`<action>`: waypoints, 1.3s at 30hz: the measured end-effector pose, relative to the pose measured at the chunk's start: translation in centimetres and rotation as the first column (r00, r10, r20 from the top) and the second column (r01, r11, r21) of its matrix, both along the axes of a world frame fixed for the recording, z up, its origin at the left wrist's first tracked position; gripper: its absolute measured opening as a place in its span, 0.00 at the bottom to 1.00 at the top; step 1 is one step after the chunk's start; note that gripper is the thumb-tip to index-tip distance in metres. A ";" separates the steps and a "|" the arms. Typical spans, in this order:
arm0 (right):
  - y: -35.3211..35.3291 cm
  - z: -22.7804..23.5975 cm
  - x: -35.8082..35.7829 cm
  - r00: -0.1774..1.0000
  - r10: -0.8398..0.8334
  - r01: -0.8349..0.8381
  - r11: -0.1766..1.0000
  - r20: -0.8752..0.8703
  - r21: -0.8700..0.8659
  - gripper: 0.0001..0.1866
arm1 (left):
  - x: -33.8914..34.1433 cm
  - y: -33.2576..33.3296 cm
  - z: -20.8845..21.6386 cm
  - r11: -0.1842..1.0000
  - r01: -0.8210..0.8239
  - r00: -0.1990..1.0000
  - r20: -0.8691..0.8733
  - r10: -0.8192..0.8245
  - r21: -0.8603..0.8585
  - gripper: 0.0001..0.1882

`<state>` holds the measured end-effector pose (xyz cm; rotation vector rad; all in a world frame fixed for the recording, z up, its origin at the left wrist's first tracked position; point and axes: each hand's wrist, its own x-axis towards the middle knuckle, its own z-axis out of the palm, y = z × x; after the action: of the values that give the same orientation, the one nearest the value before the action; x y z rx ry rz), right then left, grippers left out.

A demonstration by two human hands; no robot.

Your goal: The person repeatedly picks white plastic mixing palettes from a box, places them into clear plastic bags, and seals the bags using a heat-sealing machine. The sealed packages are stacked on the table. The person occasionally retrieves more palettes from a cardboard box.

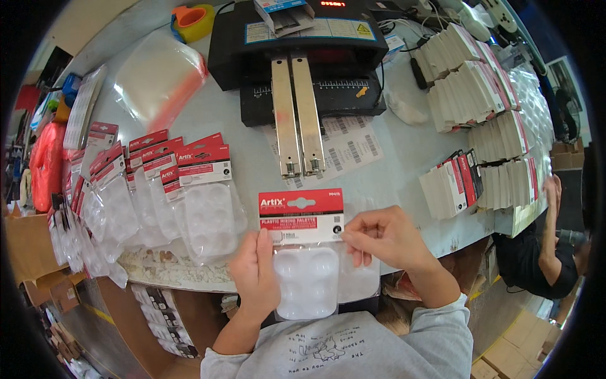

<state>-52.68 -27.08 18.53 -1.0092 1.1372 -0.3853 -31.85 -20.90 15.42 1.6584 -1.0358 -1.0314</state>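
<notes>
A white plastic paint palette with round wells hangs in a clear bag in front of my body. Across its top sits a red and white header card with a hanging hole. My left hand grips the card and bag at their left edge, thumb on the front. At the card's right edge my right hand is closed in a pinch. Behind that hand, partly hidden, is another clear bag with a pale palette. Several bagged palettes with similar cards lie to the left.
A black machine with two metal rails stands ahead, over a printed label sheet. Stacks of folded cards fill the right side. Clear bags lie at the far left. Another person is beyond the table's right edge.
</notes>
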 end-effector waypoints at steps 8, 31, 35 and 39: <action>-4.7 -5.1 2.1 0.946 -0.321 0.320 0.947 0.038 0.010 0.09 | 0.4 -6.7 -4.2 0.997 0.051 0.998 0.020 -0.053 0.064 0.19; -1.6 -3.9 -16.0 0.212 -0.788 -0.050 0.581 -0.578 -0.812 0.29 | -4.4 -1.6 -2.3 0.883 0.446 0.754 0.594 -0.282 -0.147 0.11; -1.1 2.4 -9.7 0.635 -0.692 0.217 0.585 -0.342 -0.781 0.24 | -2.7 -1.2 0.1 0.940 0.283 0.957 0.118 -0.264 -0.193 0.04; 0.2 5.5 -2.9 0.960 -0.125 -0.057 0.788 -0.249 -0.613 0.11 | -2.1 0.1 2.1 0.948 0.316 0.823 -0.510 -0.251 0.044 0.05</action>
<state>-55.55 -26.86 24.07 -1.6642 1.3153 -0.6909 -33.92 -20.78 17.53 1.2404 -0.8889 -1.6542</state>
